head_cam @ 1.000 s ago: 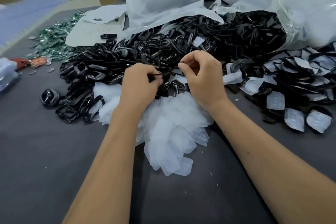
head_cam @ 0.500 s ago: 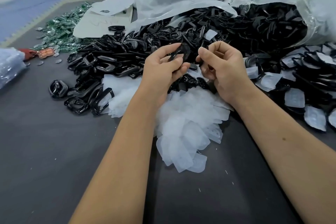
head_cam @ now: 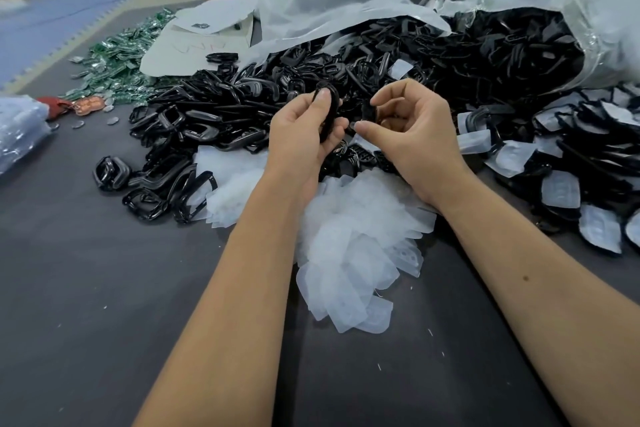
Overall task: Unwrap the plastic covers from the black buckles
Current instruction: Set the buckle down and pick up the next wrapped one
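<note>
On the dark grey desk (head_cam: 86, 288) there's basically one giant heap of bare black buckles (head_cam: 277, 94), way too many to count, spilling out of one big clear plastic bag (head_cam: 595, 10) at the far right. One sheet of pale wrapping paper (head_cam: 329, 0) is draped over the back of the heap. Off to the right sits a second pile, still-wrapped buckles (head_cam: 561, 191) in their milky plastic covers, again too many to count. Right under the wrists is one mound of empty peeled covers (head_cam: 349, 253), dozens at least. Far left there's a scatter of green shiny packets (head_cam: 121, 62) and one bundle of clear bags (head_cam: 20, 128) at the edge.

Two hands in view, both raised just above the heap. The left hand (head_cam: 301, 128) is gripping one black buckle (head_cam: 329, 111) upright, thumb on its top and fingers curled round it. The right hand (head_cam: 412, 125) has fingers curled, thumb and forefinger pinching a small dark piece (head_cam: 367, 112); can't tell exactly what it is. The two hands are close but not touching.
</note>
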Tool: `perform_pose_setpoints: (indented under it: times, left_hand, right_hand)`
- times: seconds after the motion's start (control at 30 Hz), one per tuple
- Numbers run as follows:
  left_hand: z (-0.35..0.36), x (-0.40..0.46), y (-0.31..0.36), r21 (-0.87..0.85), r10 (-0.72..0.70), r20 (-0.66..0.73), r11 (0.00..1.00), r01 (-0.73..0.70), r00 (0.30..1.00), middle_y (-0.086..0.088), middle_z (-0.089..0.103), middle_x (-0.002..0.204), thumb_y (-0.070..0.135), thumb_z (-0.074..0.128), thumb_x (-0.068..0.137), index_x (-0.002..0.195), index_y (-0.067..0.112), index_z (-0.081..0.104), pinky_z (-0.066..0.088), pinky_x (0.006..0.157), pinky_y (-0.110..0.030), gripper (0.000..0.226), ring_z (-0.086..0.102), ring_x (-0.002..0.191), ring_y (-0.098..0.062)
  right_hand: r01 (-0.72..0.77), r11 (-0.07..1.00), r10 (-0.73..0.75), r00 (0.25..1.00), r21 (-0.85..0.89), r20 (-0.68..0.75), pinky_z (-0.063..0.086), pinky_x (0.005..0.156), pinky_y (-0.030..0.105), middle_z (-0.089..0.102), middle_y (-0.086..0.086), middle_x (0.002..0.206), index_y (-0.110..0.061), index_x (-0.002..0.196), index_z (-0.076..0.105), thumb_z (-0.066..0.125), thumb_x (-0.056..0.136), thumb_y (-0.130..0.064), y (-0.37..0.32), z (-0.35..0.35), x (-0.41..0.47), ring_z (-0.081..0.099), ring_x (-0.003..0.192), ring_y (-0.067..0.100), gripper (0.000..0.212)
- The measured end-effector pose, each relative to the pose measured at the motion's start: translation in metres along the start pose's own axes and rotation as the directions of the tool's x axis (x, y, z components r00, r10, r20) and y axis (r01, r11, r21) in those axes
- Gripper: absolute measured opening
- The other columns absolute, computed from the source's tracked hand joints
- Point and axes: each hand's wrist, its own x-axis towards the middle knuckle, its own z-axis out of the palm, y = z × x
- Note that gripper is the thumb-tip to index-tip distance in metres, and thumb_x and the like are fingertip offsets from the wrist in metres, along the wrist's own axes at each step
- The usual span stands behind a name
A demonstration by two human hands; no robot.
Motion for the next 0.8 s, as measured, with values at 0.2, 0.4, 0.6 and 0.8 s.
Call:
perform_pose_setpoints:
  times: [0.2,0.4,0.6,0.8]
  left_hand:
    - [-0.0013,0.0011,-0.0005,0.15,0.112,-0.1,0.984,-0.097,0.989,-0.005,0.063,0.084,0.018,0.059,0.104,0.084,0.014,0.068,0.05,0.058,-0.024,0.022,0.056,0.06,-0.011]
    - [-0.0019,0.0032,-0.0034,0.282,0.205,-0.103,0.944,-0.169,0.973,0.007,0.047,0.064,0.003,0.054,0.098,0.11,0.03,0.074,0.044,0.052,-0.022,0.036,0.046,0.057,-0.003]
    - [-0.0007,0.004,-0.0063,0.274,0.275,-0.141,0.934,-0.23,0.951,0.003,0.047,0.065,0.007,0.044,0.107,0.111,0.009,0.07,0.043,0.046,-0.024,0.026,0.046,0.05,-0.009]
    - [0.0011,0.0048,-0.0092,0.325,0.27,-0.16,0.923,-0.207,0.95,0.001,0.055,0.068,0.004,0.04,0.107,0.116,0.014,0.066,0.043,0.046,-0.023,0.029,0.05,0.05,-0.007]
  right_hand:
    - [-0.1,0.991,0.099,0.995,0.085,0.014,0.04,0.049,0.02,0.054,0.005,0.079,-0.009,0.11,0.059,0.079,0.086,-0.002,-0.002,-0.0003,0.0009,0.047,0.053,0.009,0.032]
    - [-0.165,0.961,0.158,0.986,0.223,0.051,0.032,0.039,0.019,0.055,0.001,0.067,-0.009,0.102,0.058,0.077,0.087,0.003,-0.0047,-0.0031,0.0011,0.041,0.043,0.006,0.027]
    - [-0.122,0.975,0.118,0.992,0.185,0.033,0.033,0.042,0.018,0.066,0.019,0.071,-0.012,0.082,0.065,0.078,0.09,-0.006,-0.0043,-0.0015,0.001,0.044,0.044,0.006,0.017]
    - [-0.165,0.946,0.164,0.986,0.278,0.029,0.032,0.041,0.018,0.065,0.005,0.067,-0.012,0.109,0.076,0.06,0.104,-0.011,-0.0001,-0.0011,0.0048,0.045,0.047,0.012,0.017]
